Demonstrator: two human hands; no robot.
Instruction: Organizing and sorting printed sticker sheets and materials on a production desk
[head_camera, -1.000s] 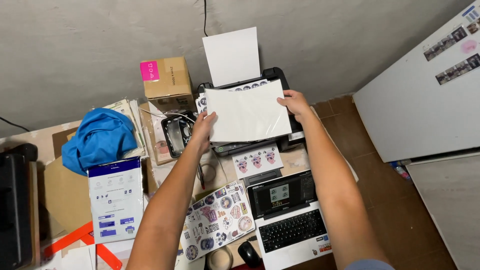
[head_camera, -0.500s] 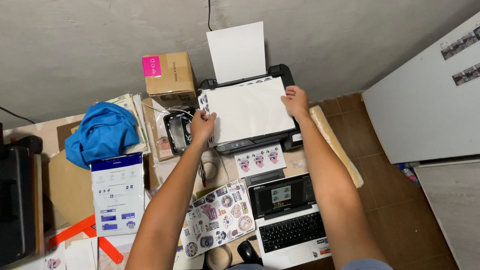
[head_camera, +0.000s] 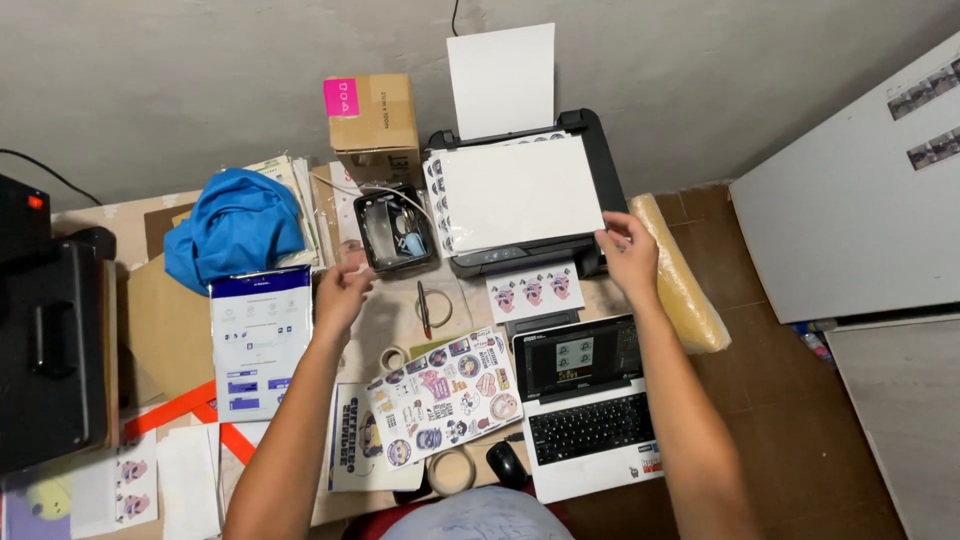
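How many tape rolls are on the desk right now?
2: one small tape roll just below the left hand, one larger tape roll at the desk's near edge beside the mouse. Clutter may hide others.

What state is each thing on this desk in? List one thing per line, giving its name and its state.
Laptop: lid open, screen lit.
Printer: blank sheet upright in rear feed, paper stack lying on top.
Right hand: touching the stack's corner.
Left hand: off the stack, holding nothing clearly visible.
Cardboard box: closed.
Blue cloth: crumpled.
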